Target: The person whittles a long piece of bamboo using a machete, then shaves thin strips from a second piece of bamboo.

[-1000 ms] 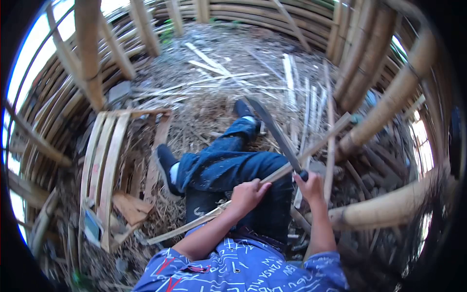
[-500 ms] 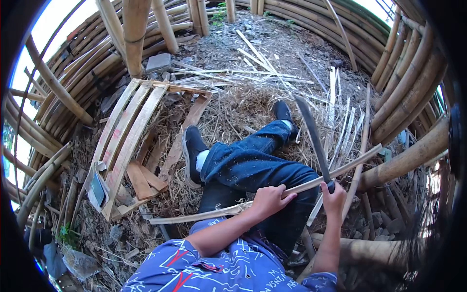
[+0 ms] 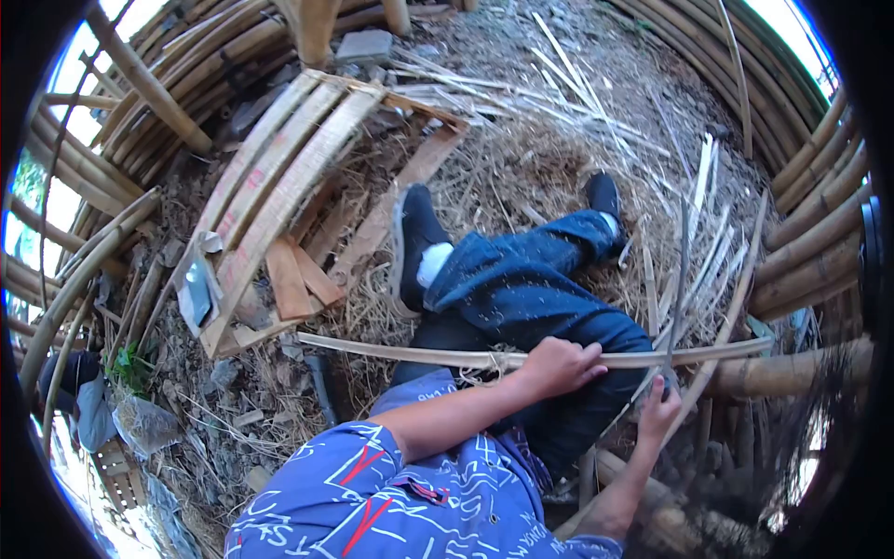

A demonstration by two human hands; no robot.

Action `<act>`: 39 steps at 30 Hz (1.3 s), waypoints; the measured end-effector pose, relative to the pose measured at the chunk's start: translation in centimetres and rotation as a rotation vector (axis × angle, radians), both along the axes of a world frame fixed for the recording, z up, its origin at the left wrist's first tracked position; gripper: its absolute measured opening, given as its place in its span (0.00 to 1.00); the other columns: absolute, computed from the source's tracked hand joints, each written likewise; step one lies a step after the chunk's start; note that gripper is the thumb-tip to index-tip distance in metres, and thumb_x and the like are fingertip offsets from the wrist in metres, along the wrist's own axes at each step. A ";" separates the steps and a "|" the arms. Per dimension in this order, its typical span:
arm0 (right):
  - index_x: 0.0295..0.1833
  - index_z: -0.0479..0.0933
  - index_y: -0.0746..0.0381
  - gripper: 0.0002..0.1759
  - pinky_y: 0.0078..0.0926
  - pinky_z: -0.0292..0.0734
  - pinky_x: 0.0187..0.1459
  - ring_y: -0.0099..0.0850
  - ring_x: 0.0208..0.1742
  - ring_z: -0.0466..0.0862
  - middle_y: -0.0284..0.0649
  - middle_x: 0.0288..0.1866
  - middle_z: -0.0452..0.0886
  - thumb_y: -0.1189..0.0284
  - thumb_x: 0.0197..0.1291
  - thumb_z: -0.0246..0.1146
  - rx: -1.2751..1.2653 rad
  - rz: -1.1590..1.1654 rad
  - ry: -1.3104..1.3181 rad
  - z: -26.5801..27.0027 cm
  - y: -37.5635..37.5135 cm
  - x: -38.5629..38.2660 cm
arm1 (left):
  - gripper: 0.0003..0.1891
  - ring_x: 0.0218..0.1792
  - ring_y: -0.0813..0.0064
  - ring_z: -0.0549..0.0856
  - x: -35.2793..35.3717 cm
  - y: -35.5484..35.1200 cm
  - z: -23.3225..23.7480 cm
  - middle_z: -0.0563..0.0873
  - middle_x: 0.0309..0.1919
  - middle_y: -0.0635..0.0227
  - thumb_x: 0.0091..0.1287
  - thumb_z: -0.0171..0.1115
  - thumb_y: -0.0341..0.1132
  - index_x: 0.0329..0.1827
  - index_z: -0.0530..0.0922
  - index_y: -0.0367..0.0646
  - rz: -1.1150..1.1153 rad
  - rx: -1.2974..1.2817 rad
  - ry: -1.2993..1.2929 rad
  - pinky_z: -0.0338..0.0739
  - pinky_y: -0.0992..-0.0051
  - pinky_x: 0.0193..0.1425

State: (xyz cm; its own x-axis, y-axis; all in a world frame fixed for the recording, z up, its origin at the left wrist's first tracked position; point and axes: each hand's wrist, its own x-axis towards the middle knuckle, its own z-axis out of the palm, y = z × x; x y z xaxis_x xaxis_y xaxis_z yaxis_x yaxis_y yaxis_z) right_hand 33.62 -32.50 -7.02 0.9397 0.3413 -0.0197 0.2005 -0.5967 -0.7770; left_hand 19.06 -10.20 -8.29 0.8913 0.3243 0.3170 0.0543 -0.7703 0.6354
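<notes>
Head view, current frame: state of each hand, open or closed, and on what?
Left hand: closed around the pale strip.
Right hand: closed on the handle of the long blade.

The slatted wooden crate lies on the ground left of the outstretched legs; split strips lie right of them, bamboo poles beyond those.

- Slatted wooden crate on the littered ground
- Grey block beyond the crate
- Stacked bamboo poles at right
- Green plant at lower left
</notes>
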 end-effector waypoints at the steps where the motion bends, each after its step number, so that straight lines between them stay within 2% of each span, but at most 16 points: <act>1: 0.31 0.78 0.71 0.32 0.33 0.69 0.30 0.29 0.24 0.75 0.40 0.21 0.76 0.48 0.68 0.62 0.055 0.053 -0.045 -1.6 -0.6 0.4 | 0.19 0.20 0.58 0.84 0.0 0.0 0.0 0.82 0.18 0.61 0.70 0.59 0.54 0.33 0.75 0.46 0.000 0.010 0.011 0.76 0.60 0.22; 2: 0.28 0.72 0.60 0.28 0.19 0.59 0.20 0.16 0.19 0.67 0.25 0.18 0.69 0.46 0.69 0.61 -0.008 0.119 -0.256 -4.2 -1.7 1.3 | 0.19 0.20 0.58 0.85 0.1 0.1 0.1 0.82 0.18 0.61 0.70 0.59 0.54 0.33 0.75 0.46 0.000 0.002 0.014 0.76 0.60 0.22; 5: 0.28 0.72 0.60 0.30 0.18 0.61 0.22 0.16 0.21 0.69 0.26 0.20 0.70 0.43 0.67 0.63 0.024 0.185 -0.095 -2.5 -1.5 1.0 | 0.19 0.24 0.57 0.86 0.0 0.0 0.0 0.84 0.21 0.60 0.70 0.60 0.53 0.34 0.74 0.45 -0.017 -0.049 0.047 0.78 0.58 0.25; 6: 0.28 0.73 0.61 0.31 0.18 0.62 0.22 0.16 0.20 0.69 0.26 0.19 0.70 0.42 0.66 0.62 0.029 0.185 -0.063 -2.7 -1.7 1.2 | 0.19 0.24 0.57 0.86 0.1 -0.1 0.0 0.84 0.21 0.60 0.70 0.60 0.52 0.35 0.74 0.45 -0.030 -0.050 0.059 0.78 0.58 0.25; 7: 0.26 0.73 0.66 0.37 0.33 0.66 0.28 0.25 0.23 0.69 0.35 0.17 0.69 0.39 0.63 0.62 -0.002 0.145 -0.027 -1.3 -0.7 0.5 | 0.19 0.24 0.58 0.86 0.3 -0.1 0.0 0.85 0.22 0.61 0.70 0.60 0.52 0.35 0.74 0.45 -0.037 -0.044 0.070 0.77 0.58 0.26; 10: 0.27 0.74 0.66 0.36 0.31 0.66 0.27 0.24 0.24 0.70 0.33 0.18 0.71 0.39 0.63 0.62 0.016 0.144 -0.025 -0.5 0.7 -0.5 | 0.19 0.24 0.58 0.86 0.4 -0.2 0.0 0.85 0.22 0.62 0.70 0.60 0.52 0.35 0.74 0.45 0.000 -0.034 0.042 0.77 0.59 0.25; 14: 0.28 0.74 0.68 0.35 0.35 0.69 0.28 0.27 0.22 0.72 0.40 0.16 0.71 0.42 0.63 0.64 -0.036 0.134 -0.090 0.9 1.7 -1.8 | 0.19 0.24 0.59 0.86 0.4 -0.3 0.1 0.85 0.22 0.62 0.70 0.60 0.53 0.35 0.74 0.46 0.005 -0.031 0.058 0.76 0.59 0.25; 15: 0.28 0.76 0.68 0.35 0.39 0.71 0.27 0.36 0.20 0.77 0.44 0.16 0.73 0.42 0.62 0.64 -0.085 0.129 -0.141 1.7 2.1 -2.1 | 0.19 0.24 0.59 0.86 0.5 -0.4 0.0 0.84 0.21 0.62 0.70 0.61 0.54 0.34 0.74 0.46 0.012 -0.027 0.050 0.76 0.59 0.24; 17: 0.28 0.77 0.67 0.34 0.44 0.73 0.29 0.50 0.24 0.82 0.50 0.18 0.77 0.42 0.61 0.65 -0.228 0.108 -0.207 2.5 2.2 -2.1 | 0.19 0.22 0.58 0.86 0.5 -0.4 0.3 0.84 0.19 0.61 0.69 0.61 0.54 0.33 0.75 0.47 0.023 -0.031 0.058 0.76 0.59 0.23; 18: 0.29 0.78 0.66 0.34 0.47 0.75 0.31 0.59 0.30 0.82 0.55 0.22 0.79 0.41 0.60 0.65 -0.280 0.089 -0.186 3.3 2.5 -2.0 | 0.19 0.21 0.57 0.85 0.6 -0.4 0.3 0.83 0.17 0.61 0.69 0.61 0.54 0.32 0.75 0.48 0.026 -0.029 0.047 0.76 0.59 0.22; 23: 0.26 0.79 0.65 0.35 0.48 0.75 0.32 0.57 0.29 0.83 0.54 0.21 0.80 0.39 0.58 0.65 -0.425 0.066 -0.219 4.9 2.6 -1.6 | 0.21 0.22 0.56 0.85 0.6 -0.4 0.5 0.83 0.17 0.61 0.69 0.61 0.55 0.31 0.76 0.47 0.004 -0.038 0.122 0.76 0.59 0.24; 25: 0.25 0.76 0.66 0.37 0.48 0.71 0.30 0.55 0.26 0.81 0.51 0.18 0.76 0.38 0.59 0.64 -0.431 0.111 -0.277 5.1 2.3 -1.3 | 0.21 0.22 0.56 0.85 0.6 -0.4 0.5 0.83 0.17 0.61 0.70 0.61 0.56 0.31 0.76 0.46 0.007 -0.037 0.126 0.76 0.58 0.24; 30: 0.29 0.81 0.65 0.36 0.48 0.77 0.33 0.55 0.31 0.85 0.54 0.23 0.82 0.37 0.58 0.64 -0.534 0.083 -0.319 6.1 1.4 -0.1 | 0.22 0.22 0.54 0.85 0.2 -0.1 0.6 0.83 0.18 0.59 0.70 0.60 0.56 0.31 0.76 0.46 0.002 -0.053 0.139 0.76 0.57 0.25; 34: 0.28 0.79 0.65 0.36 0.46 0.76 0.33 0.53 0.29 0.84 0.50 0.21 0.80 0.37 0.61 0.62 -0.407 -0.072 -0.235 5.4 -2.3 3.6 | 0.22 0.22 0.53 0.85 0.3 -0.1 1.1 0.83 0.18 0.58 0.70 0.59 0.56 0.30 0.75 0.45 0.001 -0.035 0.155 0.76 0.57 0.25; 37: 0.27 0.79 0.65 0.36 0.45 0.76 0.33 0.52 0.28 0.84 0.49 0.20 0.79 0.38 0.61 0.63 -0.361 -0.092 -0.317 5.0 -2.5 3.7 | 0.23 0.21 0.55 0.85 0.5 -0.2 0.8 0.83 0.17 0.58 0.71 0.58 0.57 0.30 0.74 0.45 -0.008 -0.004 0.121 0.76 0.58 0.23; 39: 0.27 0.79 0.66 0.36 0.41 0.76 0.31 0.47 0.25 0.84 0.47 0.19 0.79 0.39 0.60 0.65 -0.366 -0.051 -0.260 6.1 -1.1 2.0 | 0.23 0.21 0.55 0.85 0.6 -0.3 0.7 0.83 0.17 0.58 0.70 0.59 0.56 0.30 0.75 0.45 -0.004 -0.012 0.104 0.76 0.58 0.23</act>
